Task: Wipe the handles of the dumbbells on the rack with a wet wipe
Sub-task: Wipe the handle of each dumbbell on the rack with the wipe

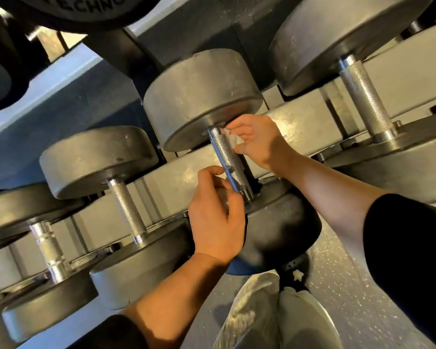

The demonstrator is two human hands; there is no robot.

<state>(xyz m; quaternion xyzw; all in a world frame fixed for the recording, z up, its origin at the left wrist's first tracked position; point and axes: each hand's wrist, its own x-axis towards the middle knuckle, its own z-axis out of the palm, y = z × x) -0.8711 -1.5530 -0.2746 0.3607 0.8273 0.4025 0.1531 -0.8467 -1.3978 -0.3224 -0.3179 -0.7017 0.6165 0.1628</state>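
Observation:
A dumbbell with a knurled steel handle [229, 162] lies on the grey rack [171, 177] in the middle of the view. My right hand [258, 139] is at the handle's upper end, pinching a small white wet wipe [233, 140] against the metal. Lower down, my left hand [215, 217] is beside the handle's lower end with curled fingers; a bit of white shows under them, but I cannot tell whether it is gripped. The near weight head [282, 230] is dark and round.
More dumbbells lie on the rack: one handle [129, 210] to the left, another [48, 248] further left, and one [365, 96] at upper right. A black weight plate [86, 8] hangs above. Speckled floor [342, 280] and my knees [275, 318] are below.

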